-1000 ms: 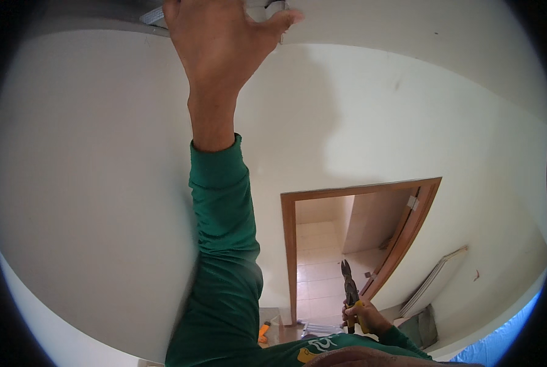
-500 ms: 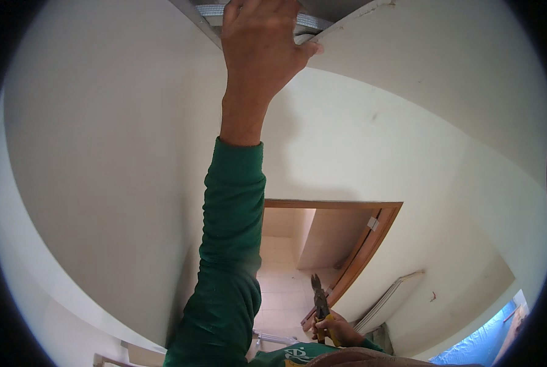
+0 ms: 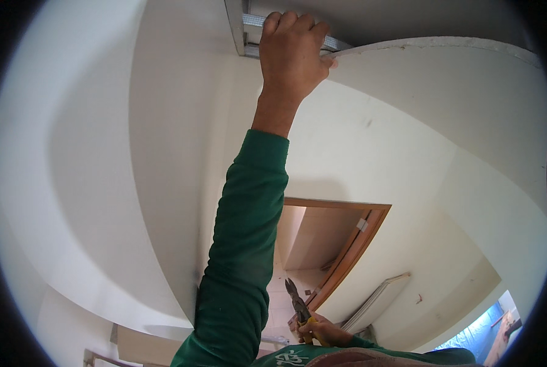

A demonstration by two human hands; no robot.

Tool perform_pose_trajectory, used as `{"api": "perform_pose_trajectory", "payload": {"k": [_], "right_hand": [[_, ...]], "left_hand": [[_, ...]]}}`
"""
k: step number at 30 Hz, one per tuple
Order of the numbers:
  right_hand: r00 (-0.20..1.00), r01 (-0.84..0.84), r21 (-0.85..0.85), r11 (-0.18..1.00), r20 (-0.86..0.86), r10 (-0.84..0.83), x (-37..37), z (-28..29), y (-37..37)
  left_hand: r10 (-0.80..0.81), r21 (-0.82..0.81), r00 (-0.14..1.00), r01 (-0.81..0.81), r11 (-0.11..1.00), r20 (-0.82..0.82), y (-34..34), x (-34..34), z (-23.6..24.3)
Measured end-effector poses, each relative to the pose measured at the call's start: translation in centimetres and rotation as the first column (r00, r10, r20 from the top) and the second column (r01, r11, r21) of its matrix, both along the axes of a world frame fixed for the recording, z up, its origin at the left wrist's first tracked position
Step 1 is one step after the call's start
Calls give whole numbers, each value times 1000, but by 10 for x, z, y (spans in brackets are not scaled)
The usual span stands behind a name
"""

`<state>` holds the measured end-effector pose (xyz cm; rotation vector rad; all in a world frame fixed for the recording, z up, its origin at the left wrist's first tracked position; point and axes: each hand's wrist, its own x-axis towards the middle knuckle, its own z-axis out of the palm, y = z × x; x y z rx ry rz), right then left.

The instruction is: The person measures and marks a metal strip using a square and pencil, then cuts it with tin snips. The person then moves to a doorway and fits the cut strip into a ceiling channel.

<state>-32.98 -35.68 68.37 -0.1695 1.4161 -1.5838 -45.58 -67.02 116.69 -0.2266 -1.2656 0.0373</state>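
Observation:
My left hand (image 3: 295,58) reaches high overhead into an opening in the ceiling. Its fingers curl over a silvery metal channel (image 3: 253,21), and the fingertips are hidden behind it. The thumb lies by the rough cut edge of a pale ceiling board (image 3: 432,61). Low in the view, near my body, my right hand (image 3: 323,330) is wrapped round snips (image 3: 299,304) with yellow handles. Their dark jaws point up and stand slightly apart, touching nothing.
A dark cavity (image 3: 396,19) shows above the board. Below is a wooden door frame (image 3: 347,257) in a pale wall. Thin board pieces (image 3: 377,300) lean against the wall, and blue sheeting (image 3: 478,336) hangs at lower right. A smooth pale panel (image 3: 169,153) runs down the left.
The view has shifted, so my left hand appears further right and slightly lower, still on the channel. More of the board's edge and cavity shows. The snips appear further left and tilted more leftward.

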Motion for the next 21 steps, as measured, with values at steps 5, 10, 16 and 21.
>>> {"api": "perform_pose_trajectory", "payload": {"k": [5,10,16,21], "right_hand": [[1000,24,-3,1000,-13,-24,6,-3,-2],[996,88,50,995,-9,-87,14,-10,-2],[981,193,31,981,13,-193,28,-24,3],[981,189,-19,982,55,-188,33,-28,2]], "left_hand": [[-37,22,999,37,999,25,5,-2,-1],[12,58,994,-19,998,108,5,-5,-9],[86,-9,975,-86,996,204,-4,-1,-12],[97,-66,973,-85,994,212,-10,0,-8]]}}
